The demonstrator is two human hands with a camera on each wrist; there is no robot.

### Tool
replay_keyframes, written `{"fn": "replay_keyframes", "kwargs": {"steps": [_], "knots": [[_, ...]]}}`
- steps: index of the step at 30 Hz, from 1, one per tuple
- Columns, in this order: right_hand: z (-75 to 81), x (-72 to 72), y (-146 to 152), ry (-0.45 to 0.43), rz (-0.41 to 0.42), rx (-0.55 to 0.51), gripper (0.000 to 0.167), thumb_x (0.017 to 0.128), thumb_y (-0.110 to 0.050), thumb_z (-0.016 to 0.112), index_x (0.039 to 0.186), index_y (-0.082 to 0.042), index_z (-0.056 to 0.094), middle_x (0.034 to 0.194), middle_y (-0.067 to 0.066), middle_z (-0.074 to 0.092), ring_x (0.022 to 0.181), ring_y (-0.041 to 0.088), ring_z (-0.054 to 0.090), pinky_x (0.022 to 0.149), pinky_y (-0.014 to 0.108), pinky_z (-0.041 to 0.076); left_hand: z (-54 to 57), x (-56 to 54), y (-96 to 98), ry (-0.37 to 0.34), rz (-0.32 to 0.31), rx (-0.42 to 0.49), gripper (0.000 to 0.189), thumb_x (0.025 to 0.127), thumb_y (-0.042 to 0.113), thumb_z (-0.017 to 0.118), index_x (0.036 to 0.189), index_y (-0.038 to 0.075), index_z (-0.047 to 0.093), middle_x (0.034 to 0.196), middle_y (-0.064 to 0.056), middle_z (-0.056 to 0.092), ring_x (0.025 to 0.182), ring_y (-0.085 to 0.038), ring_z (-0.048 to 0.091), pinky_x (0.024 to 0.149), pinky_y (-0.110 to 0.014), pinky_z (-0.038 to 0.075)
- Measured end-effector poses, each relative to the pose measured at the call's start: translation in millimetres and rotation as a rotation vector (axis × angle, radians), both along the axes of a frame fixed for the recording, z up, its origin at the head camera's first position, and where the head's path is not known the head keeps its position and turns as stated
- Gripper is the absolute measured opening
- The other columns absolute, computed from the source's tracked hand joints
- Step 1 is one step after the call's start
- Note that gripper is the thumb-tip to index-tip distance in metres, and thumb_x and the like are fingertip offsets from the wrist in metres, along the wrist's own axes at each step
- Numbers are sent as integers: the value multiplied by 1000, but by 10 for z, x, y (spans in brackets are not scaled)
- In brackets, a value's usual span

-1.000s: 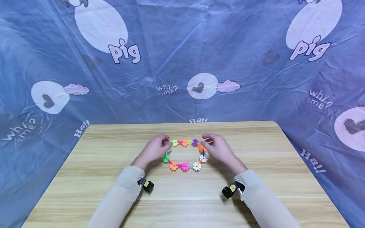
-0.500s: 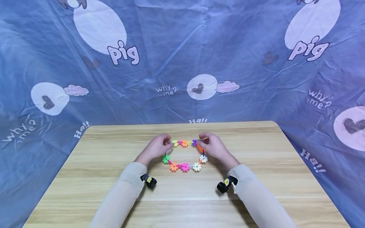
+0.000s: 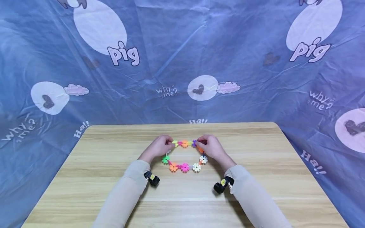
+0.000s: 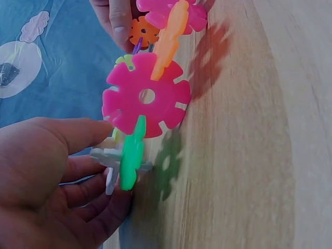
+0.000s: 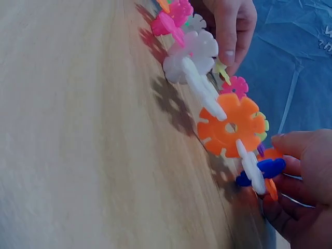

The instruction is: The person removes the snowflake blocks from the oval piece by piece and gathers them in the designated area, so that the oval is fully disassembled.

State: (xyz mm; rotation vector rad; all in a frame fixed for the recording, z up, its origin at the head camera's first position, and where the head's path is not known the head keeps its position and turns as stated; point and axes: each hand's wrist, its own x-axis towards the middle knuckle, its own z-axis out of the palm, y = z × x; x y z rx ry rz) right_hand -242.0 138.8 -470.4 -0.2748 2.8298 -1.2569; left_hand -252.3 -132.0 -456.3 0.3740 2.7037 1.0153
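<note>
Tabletop [image 3: 185, 198]: pale, wood-grained. Midway across tabletop: multicoloured flower-disc ring [image 3: 185, 167], far corners pinched by left grip [image 3: 159, 147] and right grip [image 3: 212, 147]. Behind and beside tabletop: creased blue printed cloth [image 3: 171, 57].

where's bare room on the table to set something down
Bare tabletop: left of the left sleeve, right of the right sleeve, and between them, nearer than the flower ring. A small patch inside it. Crowded: its far corners, at the left hand and right hand.
</note>
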Motion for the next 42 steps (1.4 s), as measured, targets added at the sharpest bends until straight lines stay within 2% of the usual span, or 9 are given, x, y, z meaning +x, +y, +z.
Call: {"fn": "replay_keyframes", "kwargs": {"steps": [8,17,24,26,28,31,33,38,42], "knots": [[-14,22,-52,16,-22,-21,24,102,-17,76,119,-1,79,112,14,80,98,25,72,88,39,61,-21,14,14,10,40,37,33,103,23,71,126,-1,72,106,-8,72,96,-19,67,98,-43,58],[11,90,-33,52,-32,-102,29,101,-16,76,126,-1,76,114,15,79,96,26,73,82,35,61,-26,82,-16,-18,95,175,37,105,25,69,133,1,68,116,-12,74,104,-24,71,98,-45,59],[31,151,7,33,-21,-213,35,101,-16,76,131,2,72,117,20,76,91,24,72,68,23,56,-78,116,-46,-23,117,318,35,105,20,70,134,0,64,110,-12,75,94,-17,70,85,-31,58],[20,158,14,23,-19,-233,38,102,-17,75,134,2,70,119,20,76,92,25,72,67,23,56,-89,120,-53,-28,118,363,35,105,18,70,133,-1,63,107,-12,76,92,-17,72,81,-27,57],[6,159,19,13,-11,-238,40,104,-19,73,137,3,67,121,21,75,95,26,73,72,23,57,-91,124,-56,-36,120,410,35,104,15,70,134,-3,62,106,-13,76,92,-18,73,79,-24,57],[-6,167,24,-26,14,-263,44,106,-20,70,141,5,64,125,23,74,101,29,74,82,24,59,-92,133,-52,-48,123,467,35,104,11,70,134,-5,60,104,-14,76,93,-20,75,78,-23,57],[-6,171,16,-79,47,-321,45,107,-20,68,143,6,61,125,26,74,101,32,76,84,28,62,-89,142,-50,-55,130,492,35,103,10,70,133,-5,60,104,-13,75,93,-21,75,79,-23,57],[2,178,-34,-205,92,-485,46,108,-19,66,144,8,58,120,32,72,85,32,78,76,41,68,-67,180,-49,-56,137,515,34,103,9,70,133,-5,60,105,-13,74,93,-20,76,81,-23,59],[27,196,-79,-224,79,-518,47,108,-21,68,144,8,58,111,33,72,74,25,74,70,40,67,-35,220,-47,-50,133,541,35,103,8,70,134,-5,59,109,-15,73,95,-19,75,83,-23,60]]}}
